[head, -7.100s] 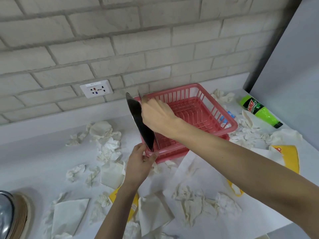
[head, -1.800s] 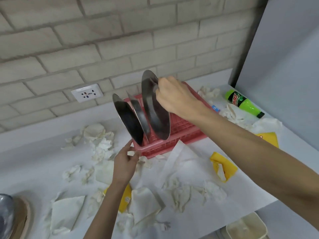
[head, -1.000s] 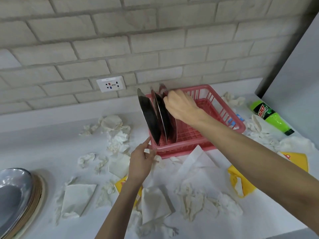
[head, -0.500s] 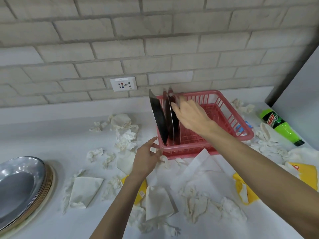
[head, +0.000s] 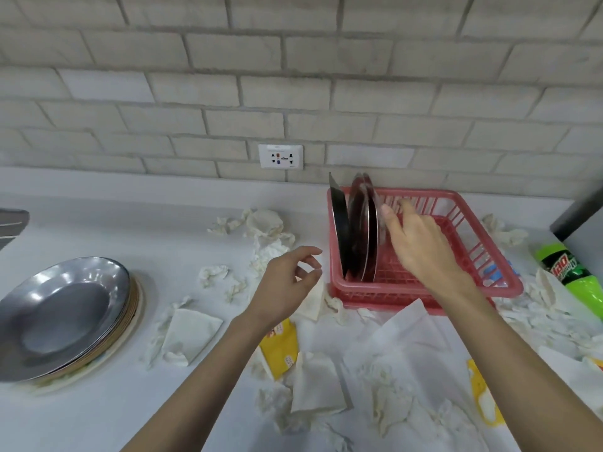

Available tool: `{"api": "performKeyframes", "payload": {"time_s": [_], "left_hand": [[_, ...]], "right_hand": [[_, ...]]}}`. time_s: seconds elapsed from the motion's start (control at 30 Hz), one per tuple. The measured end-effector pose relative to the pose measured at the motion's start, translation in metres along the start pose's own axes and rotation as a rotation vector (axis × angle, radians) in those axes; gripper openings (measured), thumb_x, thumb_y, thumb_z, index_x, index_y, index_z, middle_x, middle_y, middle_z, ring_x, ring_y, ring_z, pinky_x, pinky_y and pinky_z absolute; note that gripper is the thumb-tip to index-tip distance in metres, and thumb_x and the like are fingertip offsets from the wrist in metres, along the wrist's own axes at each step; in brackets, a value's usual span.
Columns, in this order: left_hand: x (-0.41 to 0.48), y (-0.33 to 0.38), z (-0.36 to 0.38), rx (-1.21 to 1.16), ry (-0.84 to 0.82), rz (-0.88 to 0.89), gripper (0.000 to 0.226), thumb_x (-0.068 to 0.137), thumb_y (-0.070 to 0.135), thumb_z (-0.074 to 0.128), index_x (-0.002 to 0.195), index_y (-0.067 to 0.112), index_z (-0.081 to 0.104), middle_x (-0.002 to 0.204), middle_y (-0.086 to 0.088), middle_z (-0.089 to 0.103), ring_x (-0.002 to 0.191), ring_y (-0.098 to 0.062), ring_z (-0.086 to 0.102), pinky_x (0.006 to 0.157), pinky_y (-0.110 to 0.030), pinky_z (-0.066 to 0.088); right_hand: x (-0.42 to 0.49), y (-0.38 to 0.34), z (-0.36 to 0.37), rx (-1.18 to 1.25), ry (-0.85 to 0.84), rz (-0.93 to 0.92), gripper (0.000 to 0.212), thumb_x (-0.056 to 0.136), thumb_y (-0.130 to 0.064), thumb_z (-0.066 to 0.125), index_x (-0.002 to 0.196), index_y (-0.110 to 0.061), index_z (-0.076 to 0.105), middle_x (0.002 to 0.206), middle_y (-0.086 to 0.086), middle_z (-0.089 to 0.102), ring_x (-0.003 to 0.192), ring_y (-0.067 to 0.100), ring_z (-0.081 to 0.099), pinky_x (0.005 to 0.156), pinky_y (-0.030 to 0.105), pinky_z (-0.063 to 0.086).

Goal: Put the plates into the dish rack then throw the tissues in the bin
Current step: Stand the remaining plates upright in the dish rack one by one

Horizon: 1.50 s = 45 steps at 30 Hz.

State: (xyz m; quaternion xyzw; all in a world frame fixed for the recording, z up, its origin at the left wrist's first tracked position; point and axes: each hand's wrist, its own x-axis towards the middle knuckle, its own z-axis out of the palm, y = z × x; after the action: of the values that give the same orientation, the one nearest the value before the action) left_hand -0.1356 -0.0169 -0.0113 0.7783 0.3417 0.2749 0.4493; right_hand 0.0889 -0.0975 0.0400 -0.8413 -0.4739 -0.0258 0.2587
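Three steel plates stood on edge at the left end of the red dish rack, close together and leaning slightly. The right hand hovered just beside the rightmost one, its grip apart and clamped on nothing; blur hid whether a fingertip touched the rim. The left hand hung above the desk just left of the rack, fingers loosely curled, its grip empty. More plates sat in a stack well apart at the desk's left edge, a shiny steel one on top of brownish ones. These would likely be stiff, smooth and somewhat slippery, yet light enough singly. The top plate would best be pinched at its raised rim, thumb inside and fingers beneath, and lifted off alone so the others did not slide. Crumpled tissues lay scattered across the desk and around the rack; soft and nearly weightless, they could be gathered in handfuls. No bin was in view. A green bottle lay right of the rack, and a yellow packet near the left wrist.
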Motion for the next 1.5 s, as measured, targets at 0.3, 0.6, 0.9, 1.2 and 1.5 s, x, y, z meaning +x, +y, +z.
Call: {"api": "performKeyframes", "payload": {"time_s": [0.3, 0.6, 0.9, 1.2, 1.5], "left_hand": [[-0.043, 0.011, -0.08, -0.11, 0.063, 0.096, 0.022, 0.096, 0.017, 0.063, 0.074, 0.019, 0.066, 0.061, 0.001, 0.063, 0.053, -0.009, 0.058, 0.054, -0.016, 0.045], [-0.092, -0.067, -0.187, 0.07, 0.198, -0.004, 0.05, 0.091, 0.04, 0.059, 0.055, 0.012, 0.037, 0.049, -0.005, 0.032, 0.049, -0.01, 0.028, 0.05, -0.025, 0.026], [-0.1, -0.152, -0.314, 0.35, 0.188, -0.122, 0.035, 0.094, 0.033, 0.057, 0.062, 0.034, 0.045, 0.053, 0.012, 0.047, 0.051, -0.008, 0.042, 0.05, -0.02, 0.03], [-0.069, -0.235, -0.408, 0.665, 0.178, -0.235, 0.014, 0.087, 0.034, 0.069, 0.097, 0.025, 0.065, 0.088, 0.01, 0.063, 0.084, -0.016, 0.06, 0.068, -0.031, 0.047], [-0.044, -0.291, -0.437, 0.744, 0.117, -0.307, 0.048, 0.075, 0.042, 0.08, 0.116, 0.028, 0.061, 0.109, 0.011, 0.056, 0.09, -0.011, 0.054, 0.071, -0.028, 0.04]], "right_hand": [[-0.048, -0.107, -0.003, 0.322, -0.054, -0.313, 0.051, 0.096, -0.026, 0.052, 0.052, -0.019, 0.027, 0.042, -0.002, 0.028, 0.042, 0.009, 0.028, 0.046, 0.036, 0.028], [-0.089, -0.232, 0.096, 0.347, -0.397, -0.424, 0.054, 0.099, -0.037, 0.048, 0.056, -0.018, 0.021, 0.05, 0.0, 0.02, 0.051, 0.014, 0.021, 0.052, 0.033, 0.025], [-0.064, -0.327, 0.179, 0.26, -0.508, -0.447, 0.054, 0.099, -0.038, 0.047, 0.056, -0.017, 0.022, 0.049, 0.0, 0.023, 0.047, 0.014, 0.021, 0.049, 0.029, 0.026], [-0.057, -0.373, 0.25, 0.054, -0.632, -0.283, 0.048, 0.092, -0.032, 0.05, 0.052, -0.02, 0.025, 0.049, -0.002, 0.028, 0.046, 0.019, 0.026, 0.046, 0.029, 0.023], [-0.07, -0.371, 0.281, 0.002, -0.711, -0.12, 0.052, 0.09, -0.053, 0.048, 0.055, -0.019, 0.034, 0.056, -0.003, 0.042, 0.052, 0.019, 0.043, 0.054, 0.031, 0.036]]}}
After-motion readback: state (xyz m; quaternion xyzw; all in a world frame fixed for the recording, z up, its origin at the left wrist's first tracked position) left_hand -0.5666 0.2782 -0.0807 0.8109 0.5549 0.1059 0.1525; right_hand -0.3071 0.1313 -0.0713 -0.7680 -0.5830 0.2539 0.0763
